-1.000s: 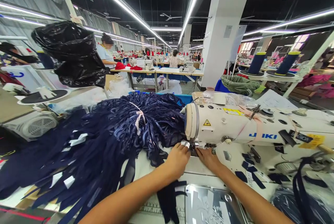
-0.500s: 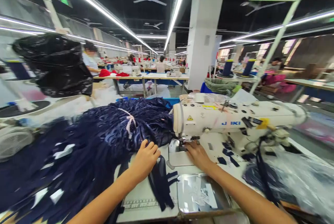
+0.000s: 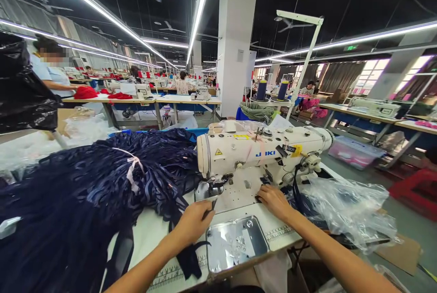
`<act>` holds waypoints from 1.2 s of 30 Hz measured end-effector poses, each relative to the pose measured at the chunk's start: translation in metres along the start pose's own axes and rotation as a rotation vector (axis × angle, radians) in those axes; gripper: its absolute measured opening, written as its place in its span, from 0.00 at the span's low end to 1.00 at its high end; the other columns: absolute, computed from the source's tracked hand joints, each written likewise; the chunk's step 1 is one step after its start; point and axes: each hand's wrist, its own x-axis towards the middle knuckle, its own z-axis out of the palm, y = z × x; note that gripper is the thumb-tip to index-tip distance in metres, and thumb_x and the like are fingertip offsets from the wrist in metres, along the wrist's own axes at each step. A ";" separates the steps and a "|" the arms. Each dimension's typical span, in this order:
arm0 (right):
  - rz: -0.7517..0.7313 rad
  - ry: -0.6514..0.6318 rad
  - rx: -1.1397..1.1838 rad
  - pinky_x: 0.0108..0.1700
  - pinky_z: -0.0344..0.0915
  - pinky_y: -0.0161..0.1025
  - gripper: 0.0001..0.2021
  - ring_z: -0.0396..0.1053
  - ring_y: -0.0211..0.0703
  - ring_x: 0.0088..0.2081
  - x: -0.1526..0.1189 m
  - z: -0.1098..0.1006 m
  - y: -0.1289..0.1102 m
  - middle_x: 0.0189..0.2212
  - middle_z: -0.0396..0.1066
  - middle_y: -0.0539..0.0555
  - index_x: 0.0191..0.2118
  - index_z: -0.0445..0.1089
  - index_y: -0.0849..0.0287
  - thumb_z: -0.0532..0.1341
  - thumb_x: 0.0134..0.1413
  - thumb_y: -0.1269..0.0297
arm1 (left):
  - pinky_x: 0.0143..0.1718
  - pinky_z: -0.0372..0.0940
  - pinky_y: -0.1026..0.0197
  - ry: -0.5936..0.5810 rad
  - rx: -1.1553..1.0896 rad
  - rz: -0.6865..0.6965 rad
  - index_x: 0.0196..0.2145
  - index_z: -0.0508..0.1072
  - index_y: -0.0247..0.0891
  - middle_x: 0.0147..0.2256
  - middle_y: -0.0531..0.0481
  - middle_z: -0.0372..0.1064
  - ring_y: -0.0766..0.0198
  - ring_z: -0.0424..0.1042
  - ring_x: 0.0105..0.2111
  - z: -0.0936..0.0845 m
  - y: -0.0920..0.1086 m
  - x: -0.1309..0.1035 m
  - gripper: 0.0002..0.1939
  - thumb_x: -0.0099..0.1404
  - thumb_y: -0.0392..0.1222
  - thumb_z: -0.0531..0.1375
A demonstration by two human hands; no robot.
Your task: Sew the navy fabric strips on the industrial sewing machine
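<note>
My left hand (image 3: 195, 221) is closed on a navy fabric strip (image 3: 209, 211), in front of the needle area of a white sewing machine (image 3: 252, 149). More navy strip (image 3: 189, 261) hangs below that hand onto the table. On the machine bed's right part, my right hand (image 3: 274, 200) has its fingers curled down and together over a small dark fabric piece (image 3: 259, 199); most of that piece is hidden. Left of the machine lies a large heap of navy strips (image 3: 85, 193), with a pale tie (image 3: 134, 165) around a bundle of them.
A shiny metal plate (image 3: 237, 243) is set in the table's front. Clear plastic bags (image 3: 351, 206) lie to the right. A black plastic bag (image 3: 23, 88) hangs at the left. Thread cones (image 3: 261, 90) stand behind the machine. A co-worker (image 3: 51, 72) stands at another table.
My right hand has moved from the needle area rightward to the small dark pieces. My left hand has come nearer the machine bed's front with a strip. The view has turned right.
</note>
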 end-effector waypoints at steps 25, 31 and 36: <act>-0.429 0.225 0.317 0.37 0.61 0.39 0.08 0.64 0.43 0.33 0.044 0.033 -0.069 0.29 0.68 0.56 0.30 0.68 0.61 0.52 0.55 0.72 | 0.51 0.55 0.52 0.026 0.215 0.335 0.43 0.66 0.33 0.43 0.43 0.67 0.57 0.63 0.46 0.036 -0.042 0.010 0.18 0.53 0.27 0.50; -0.248 0.198 0.437 0.35 0.63 0.39 0.05 0.65 0.44 0.33 0.057 0.044 -0.074 0.31 0.68 0.55 0.32 0.67 0.59 0.54 0.53 0.72 | 0.50 0.57 0.52 -0.016 0.320 0.343 0.47 0.65 0.30 0.48 0.40 0.65 0.55 0.61 0.48 0.039 -0.043 0.004 0.21 0.56 0.27 0.49; -0.222 0.064 0.441 0.37 0.63 0.38 0.08 0.66 0.43 0.35 0.072 0.043 -0.088 0.33 0.68 0.55 0.33 0.66 0.59 0.51 0.53 0.74 | 0.48 0.58 0.54 -0.008 0.365 0.344 0.46 0.66 0.30 0.46 0.40 0.66 0.56 0.63 0.47 0.042 -0.042 0.002 0.18 0.58 0.27 0.50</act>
